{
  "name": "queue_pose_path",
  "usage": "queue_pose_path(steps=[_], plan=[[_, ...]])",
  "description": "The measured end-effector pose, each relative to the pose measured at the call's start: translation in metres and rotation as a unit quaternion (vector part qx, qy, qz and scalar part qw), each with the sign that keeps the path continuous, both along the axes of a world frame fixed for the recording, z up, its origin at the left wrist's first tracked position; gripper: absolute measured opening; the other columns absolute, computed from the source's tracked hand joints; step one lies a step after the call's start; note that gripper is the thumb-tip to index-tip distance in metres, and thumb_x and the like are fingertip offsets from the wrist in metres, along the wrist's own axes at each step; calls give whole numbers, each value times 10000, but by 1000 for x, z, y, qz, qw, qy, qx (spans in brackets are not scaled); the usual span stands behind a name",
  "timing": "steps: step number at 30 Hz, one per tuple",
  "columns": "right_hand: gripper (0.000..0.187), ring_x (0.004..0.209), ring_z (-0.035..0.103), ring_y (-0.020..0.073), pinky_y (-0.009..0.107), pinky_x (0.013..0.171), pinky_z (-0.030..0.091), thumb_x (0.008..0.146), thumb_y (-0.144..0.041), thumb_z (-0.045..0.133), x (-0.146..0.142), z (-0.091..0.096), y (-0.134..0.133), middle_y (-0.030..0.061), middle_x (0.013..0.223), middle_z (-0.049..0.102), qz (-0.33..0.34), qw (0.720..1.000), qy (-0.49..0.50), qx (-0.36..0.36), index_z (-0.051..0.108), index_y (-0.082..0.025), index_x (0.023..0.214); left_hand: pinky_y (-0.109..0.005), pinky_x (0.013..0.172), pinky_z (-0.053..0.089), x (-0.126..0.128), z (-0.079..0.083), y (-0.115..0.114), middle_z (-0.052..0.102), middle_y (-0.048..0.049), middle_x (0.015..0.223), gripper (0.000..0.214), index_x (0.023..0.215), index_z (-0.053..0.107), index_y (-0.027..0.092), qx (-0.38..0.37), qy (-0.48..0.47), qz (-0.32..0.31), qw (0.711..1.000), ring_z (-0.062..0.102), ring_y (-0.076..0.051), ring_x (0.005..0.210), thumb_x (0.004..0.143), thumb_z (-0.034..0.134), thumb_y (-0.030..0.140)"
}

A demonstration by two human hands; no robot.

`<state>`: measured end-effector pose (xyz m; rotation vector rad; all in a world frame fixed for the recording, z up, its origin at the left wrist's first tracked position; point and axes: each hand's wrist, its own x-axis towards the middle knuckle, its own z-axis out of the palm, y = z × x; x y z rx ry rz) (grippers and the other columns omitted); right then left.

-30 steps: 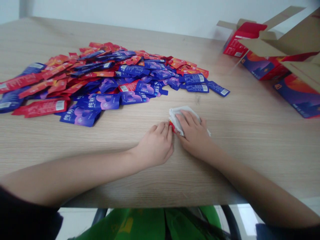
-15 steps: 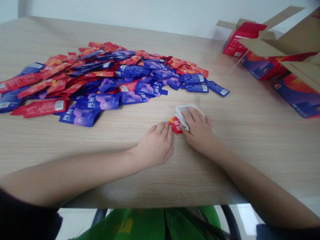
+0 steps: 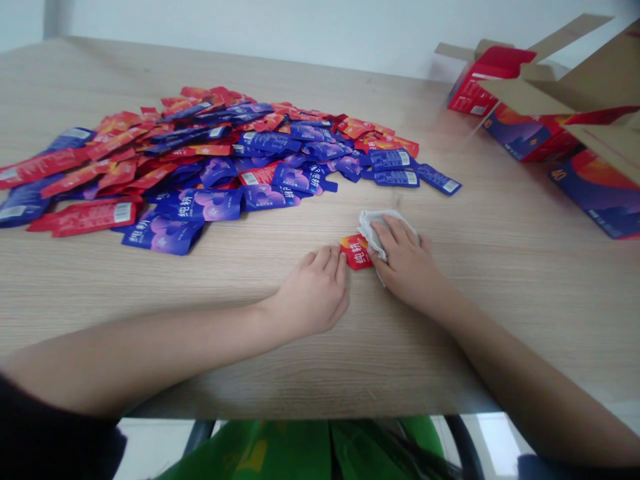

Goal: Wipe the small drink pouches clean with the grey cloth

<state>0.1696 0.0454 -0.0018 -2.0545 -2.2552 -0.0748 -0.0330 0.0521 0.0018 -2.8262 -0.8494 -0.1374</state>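
A small red sachet [image 3: 356, 252] with white characters lies flat on the wood-grain table [image 3: 465, 320]. My left hand [image 3: 315, 290] rests on the table with its fingertips at the sachet's left edge. My right hand [image 3: 407, 260] presses a crumpled white cloth [image 3: 380, 225] against the tabletop, just right of the sachet and touching its right edge. Part of the cloth is hidden under that hand.
A wide heap of red and blue sachets [image 3: 200, 160] covers the table's left and middle. Flat printed red and blue cartons and an opened cardboard box [image 3: 565, 93] stand at the far right. A green bag [image 3: 270, 453] and dark chair legs show below the table's near edge.
My right hand and the white cloth have slid rightward off the red sachet, which now shows fully. My left hand has barely moved.
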Motion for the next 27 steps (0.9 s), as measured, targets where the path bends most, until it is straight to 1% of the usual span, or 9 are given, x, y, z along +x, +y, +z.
queue_pose_path(steps=[4, 7, 9, 11, 14, 16, 18, 24, 27], plan=[[540, 1425, 319, 331, 610, 1067, 295, 972, -367, 351, -14, -4, -3, 180, 1557, 367, 41, 999, -9, 14, 411, -128, 1453, -450, 957, 470, 1, 2, 0, 572, -303, 1324, 545, 1314, 526, -95, -9, -6, 1, 1000, 557, -377, 1214, 943, 403, 285], [534, 1431, 306, 317, 584, 1090, 269, 972, -349, 349, -24, -4, -8, 164, 1565, 361, 103, 994, -10, 16, 407, -137, 1459, -449, 924, 488, 1, 3, 0, 622, -280, 1249, 490, 1243, 591, -62, -24, -5, 1, 1000, 568, -373, 1190, 943, 404, 278], [529, 1439, 296, 302, 562, 1111, 251, 975, -339, 341, -23, -2, -10, 148, 1570, 358, 121, 993, -6, 11, 403, -148, 1465, -446, 916, 492, 2, 3, 1, 634, -269, 1229, 475, 1225, 605, -50, -24, -4, 2, 1000, 572, -370, 1183, 944, 403, 274], [532, 1442, 297, 293, 549, 1120, 251, 977, -340, 336, -16, 1, -10, 143, 1572, 358, 109, 994, -1, 1, 392, -154, 1473, -442, 928, 487, 2, 3, 1, 615, -275, 1265, 500, 1263, 577, -63, -11, -6, 2, 1000, 569, -367, 1192, 946, 400, 280], [544, 1433, 317, 306, 565, 1096, 285, 980, -362, 333, -2, 2, -4, 159, 1570, 356, 53, 998, 7, -15, 381, -152, 1480, -435, 930, 484, 1, 1, 0, 588, -286, 1310, 540, 1307, 534, -83, 4, -3, -1, 1000, 565, -369, 1202, 943, 400, 292], [545, 1419, 335, 322, 580, 1073, 304, 980, -378, 332, 4, 1, 0, 178, 1558, 368, 23, 1000, 12, -9, 393, -144, 1469, -440, 921, 484, 1, 1, 0, 584, -291, 1316, 551, 1315, 523, -90, 4, 1, -3, 1000, 565, -375, 1202, 941, 400, 295], [537, 1402, 351, 338, 593, 1055, 306, 976, -381, 341, 2, -1, 2, 198, 1537, 391, 18, 1000, 13, 12, 417, -133, 1446, -448, 921, 482, 1, 1, 0, 576, -299, 1324, 553, 1319, 517, -94, 1, 1, -1, 1000, 561, -382, 1206, 943, 395, 291], [516, 1397, 341, 328, 568, 1078, 250, 961, -321, 362, -21, -3, -7, 196, 1533, 401, 117, 993, -1, 29, 431, -123, 1432, -452, 925, 479, 1, 2, 0, 610, -286, 1266, 487, 1244, 585, -62, -13, -10, -2, 1000, 565, -371, 1180, 948, 389, 271], [517, 1416, 325, 300, 534, 1103, 239, 962, -301, 356, -19, 1, -9, 167, 1550, 387, 147, 989, 5, 14, 420, -136, 1449, -451, 919, 481, 1, 2, 0, 619, -280, 1248, 477, 1240, 588, -52, -21, -5, 0, 1000, 560, -366, 1182, 952, 389, 273]])
